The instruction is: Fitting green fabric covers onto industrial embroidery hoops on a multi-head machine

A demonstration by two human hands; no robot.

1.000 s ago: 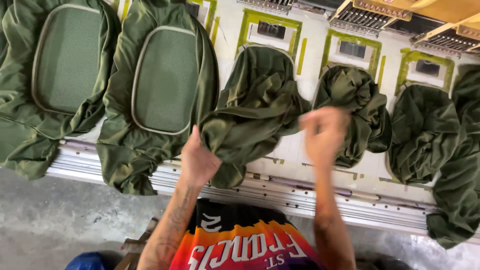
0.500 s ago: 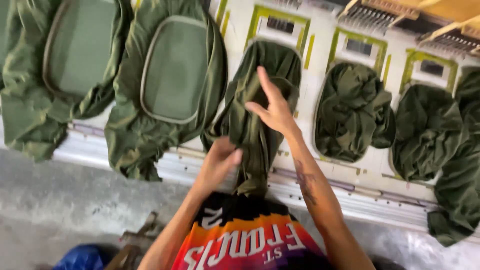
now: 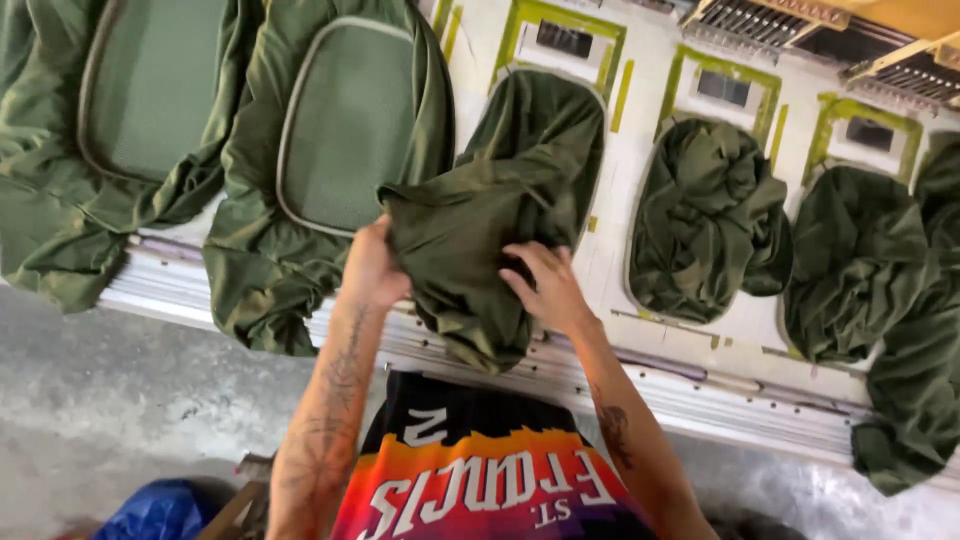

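The left hand [image 3: 375, 265] grips the near left edge of a dark green garment [image 3: 495, 215], fingers clenched into a fold of the cloth. The right hand [image 3: 545, 285] presses on the same garment at its lower right, fingers curled into the fabric and grasping it. The garment lies over an oval pallet on the white table [image 3: 650, 120], with its loose lower end hanging past the table's near edge at 6 o'clock.

At 9 o'clock from the hands, a lighter green garment [image 3: 345, 130] is stretched flat on its pallet, its skirt drooping over the ribbed table edge [image 3: 700, 390]. Another flat garment [image 3: 140, 100] lies farther out at 10 o'clock. At 3 o'clock, a crumpled garment [image 3: 705, 215] fills the next pallet, with a strip of bare table between it and the held one. Below the edge, grey floor [image 3: 120, 400] lies open at 8 o'clock.
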